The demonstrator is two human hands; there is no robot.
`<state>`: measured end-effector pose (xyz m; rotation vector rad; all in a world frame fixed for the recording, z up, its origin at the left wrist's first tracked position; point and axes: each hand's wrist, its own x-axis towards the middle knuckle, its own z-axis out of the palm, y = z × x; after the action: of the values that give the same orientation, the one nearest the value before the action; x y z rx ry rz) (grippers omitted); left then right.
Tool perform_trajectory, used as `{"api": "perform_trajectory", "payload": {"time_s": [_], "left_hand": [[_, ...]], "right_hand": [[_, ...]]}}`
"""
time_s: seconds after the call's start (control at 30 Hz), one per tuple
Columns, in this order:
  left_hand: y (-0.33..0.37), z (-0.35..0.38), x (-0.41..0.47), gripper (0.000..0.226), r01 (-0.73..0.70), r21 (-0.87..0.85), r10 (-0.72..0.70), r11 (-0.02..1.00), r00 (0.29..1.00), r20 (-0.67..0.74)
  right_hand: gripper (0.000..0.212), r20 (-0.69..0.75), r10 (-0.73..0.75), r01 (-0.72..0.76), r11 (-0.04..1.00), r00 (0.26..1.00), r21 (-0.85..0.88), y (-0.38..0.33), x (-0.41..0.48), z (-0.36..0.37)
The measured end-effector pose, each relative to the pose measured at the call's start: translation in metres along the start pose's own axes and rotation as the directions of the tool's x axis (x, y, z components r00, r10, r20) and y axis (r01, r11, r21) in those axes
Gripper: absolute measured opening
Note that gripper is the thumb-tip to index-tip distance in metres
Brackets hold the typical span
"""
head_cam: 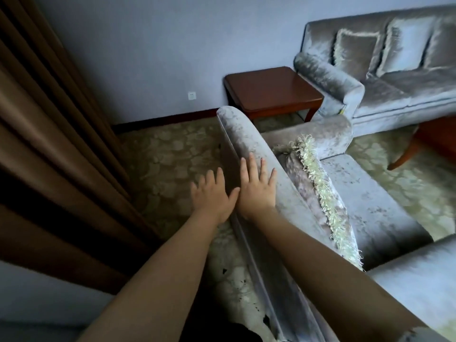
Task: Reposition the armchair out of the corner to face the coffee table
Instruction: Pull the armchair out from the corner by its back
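The armchair is grey velvet, seen from behind and above, its seat facing right. A fringed cushion leans against its backrest. My right hand lies flat with fingers spread on the top edge of the backrest. My left hand is beside it, fingers apart, over the rear face of the backrest; whether it touches the fabric I cannot tell. Only a corner and one curved leg of the wooden coffee table show at the right edge.
Brown curtains hang close on the left. A dark wooden side table stands in the far corner between the armchair and a grey sofa with cushions. Patterned carpet lies open behind the chair. A wall socket sits low on the wall.
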<state>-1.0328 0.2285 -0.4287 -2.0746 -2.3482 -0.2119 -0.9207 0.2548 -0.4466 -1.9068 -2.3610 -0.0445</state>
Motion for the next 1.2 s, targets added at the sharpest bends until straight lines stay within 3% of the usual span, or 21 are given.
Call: {"api": "perform_trajectory", "payload": {"time_s": [0.23,0.33,0.47,0.67,0.97,1.07,1.2], "left_hand": [[-0.031,0.014,0.076,0.073,-0.007,0.054,0.007,0.999,1.000,0.006],[-0.042,0.016,0.120,0.072,0.058,0.089,-0.055,0.994,0.998,-0.035],[-0.038,0.009,0.179,0.072,0.133,0.010,-0.132,0.991,0.990,-0.051],[-0.030,0.026,0.241,0.072,0.018,0.028,-0.019,0.999,1.000,0.003],[-0.034,0.044,0.356,0.067,-0.252,0.050,0.247,0.967,0.966,0.079],[-0.033,0.046,0.395,0.063,-0.342,0.064,0.334,0.938,0.936,0.107],[-0.035,0.057,0.424,0.062,-0.324,0.053,0.298,0.945,0.915,0.271]], "right_hand": [[0.086,0.033,0.034,-0.033,0.999,0.999,-0.035,0.007,0.084,0.009],[0.086,0.062,0.042,-0.038,0.998,0.997,-0.057,0.010,0.134,0.021],[0.086,0.104,0.071,-0.066,0.997,0.992,-0.045,0.003,0.200,0.027],[0.101,0.194,0.127,-0.127,0.992,0.973,-0.012,-0.007,0.261,0.043],[0.078,0.315,0.308,-0.330,0.944,0.898,0.017,-0.001,0.341,0.059],[0.091,0.339,0.333,-0.377,0.923,0.880,0.073,0.000,0.359,0.066],[0.108,0.314,0.342,-0.374,0.926,0.886,0.045,-0.003,0.355,0.082]]}}
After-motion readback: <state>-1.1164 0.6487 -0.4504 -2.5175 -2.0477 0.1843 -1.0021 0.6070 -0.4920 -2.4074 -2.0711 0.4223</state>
